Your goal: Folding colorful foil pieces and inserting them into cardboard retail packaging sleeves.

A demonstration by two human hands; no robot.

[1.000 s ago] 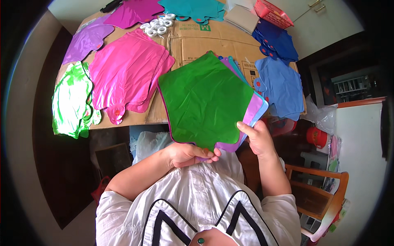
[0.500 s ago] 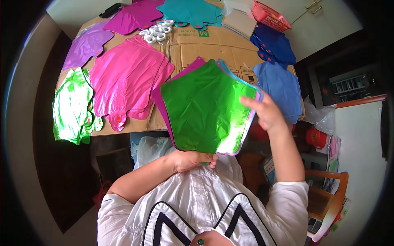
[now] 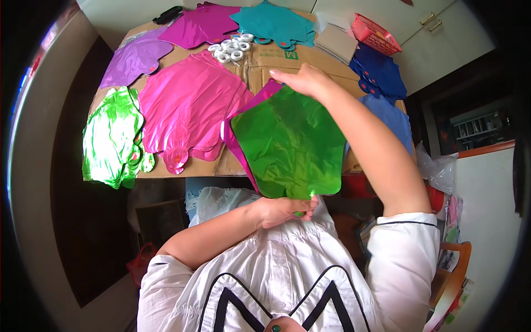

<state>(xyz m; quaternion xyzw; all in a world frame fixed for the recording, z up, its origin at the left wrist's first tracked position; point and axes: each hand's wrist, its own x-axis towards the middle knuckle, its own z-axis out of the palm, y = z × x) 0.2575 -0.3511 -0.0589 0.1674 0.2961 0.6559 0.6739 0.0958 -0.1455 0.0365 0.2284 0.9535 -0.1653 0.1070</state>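
Note:
A fanned stack of flat foil balloons (image 3: pixel 290 141) stands upright before me, a green star-shaped one on top. Magenta foil (image 3: pixel 239 145) peeks out along its left side. My left hand (image 3: pixel 287 212) is closed on the stack's bottom end, at the green tail. At the upper corner, my right hand (image 3: pixel 304 79) reaches across with one digit stretched out to the left, touching or just above the foil edge. Its other fingers are partly hidden. Left of the stack lie pink foil balloons (image 3: pixel 191 105) and shiny light-green ones (image 3: pixel 112 135).
Cardboard (image 3: pixel 265 69) covers the table. Around it lie purple (image 3: pixel 133 58), magenta (image 3: pixel 199 25), teal (image 3: pixel 274 25), dark blue (image 3: pixel 381 69) and light blue (image 3: pixel 390 119) foil balloons. White ribbon rolls (image 3: pixel 232 48) sit near the middle back; a red basket (image 3: pixel 376 33) stands far right.
My right hand has moved from the stack's right edge up to its top corner. In the picture, the stack and left hand sit slightly further right.

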